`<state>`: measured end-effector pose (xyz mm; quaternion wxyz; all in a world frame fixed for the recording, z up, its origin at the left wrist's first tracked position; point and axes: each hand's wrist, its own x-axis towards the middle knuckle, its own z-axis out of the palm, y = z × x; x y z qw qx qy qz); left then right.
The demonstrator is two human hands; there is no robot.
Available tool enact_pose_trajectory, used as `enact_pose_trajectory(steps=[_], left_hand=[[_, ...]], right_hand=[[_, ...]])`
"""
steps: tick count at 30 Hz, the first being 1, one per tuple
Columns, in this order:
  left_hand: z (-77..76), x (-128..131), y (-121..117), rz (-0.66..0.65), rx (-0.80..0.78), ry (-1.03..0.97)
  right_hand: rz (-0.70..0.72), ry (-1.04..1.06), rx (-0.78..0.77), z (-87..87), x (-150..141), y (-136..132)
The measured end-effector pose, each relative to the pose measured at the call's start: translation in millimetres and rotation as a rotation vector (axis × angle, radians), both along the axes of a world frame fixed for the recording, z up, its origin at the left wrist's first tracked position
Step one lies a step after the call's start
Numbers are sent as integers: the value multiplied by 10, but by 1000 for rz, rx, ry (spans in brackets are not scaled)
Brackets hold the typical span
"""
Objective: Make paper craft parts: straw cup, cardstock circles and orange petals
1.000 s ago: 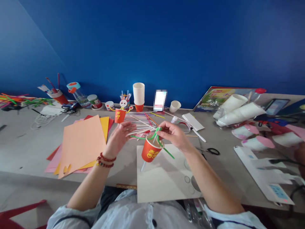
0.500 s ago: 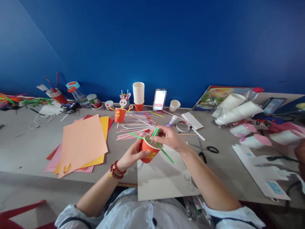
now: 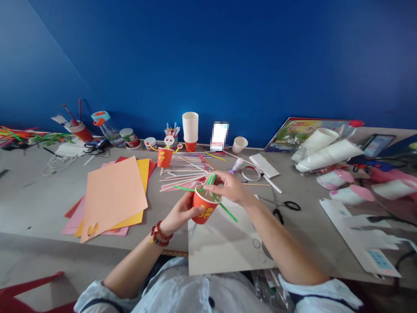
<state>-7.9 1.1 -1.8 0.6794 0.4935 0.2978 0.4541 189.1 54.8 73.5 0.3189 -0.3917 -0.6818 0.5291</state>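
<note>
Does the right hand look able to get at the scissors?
Probably yes: nothing seems to cover the scissors, close by the forearm. The right hand grips the green straws at the cup, though, so it would likely have to let go first.

2 hands (image 3: pixel 202 198) on red cup (image 3: pixel 205 206), green straws (image 3: pixel 211 179), perhaps bundled

My one feed comes from the wearer's head, above and on the near side of the red cup (image 3: pixel 204 212), facing forward and down, close enough that I can see in over its rim. Beyond the cup, I get the table (image 3: pixel 35 195) running back to the blue wall (image 3: pixel 208 65); on its near side, the wearer's pale shirt (image 3: pixel 182 287) fills my bottom edge.
</note>
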Motion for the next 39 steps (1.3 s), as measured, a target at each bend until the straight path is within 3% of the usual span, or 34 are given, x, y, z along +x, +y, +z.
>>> enact_pose_trajectory(steps=[11, 15, 19, 23, 26, 32, 39], left_hand=[[11, -53, 26, 30, 30, 84], [-3, -237, 123, 187, 14, 119], [44, -594, 306, 452, 22, 123], [37, -869, 434, 558, -14, 150], [-37, -937, 471, 583, -49, 149], [-163, -970, 481, 689, -104, 153], [-116, -949, 366, 683, -55, 243]], right_hand=[[-50, -9, -20, -69, -121, 181], [-228, 84, 95, -51, -31, 170], [-409, 82, 205, -111, 100, -123], [-236, -125, 74, -383, 84, -590], [-193, -177, 55, -632, 26, -831], [-227, -145, 37, -929, 46, -942], [-233, -232, 185, -952, 30, -1031]])
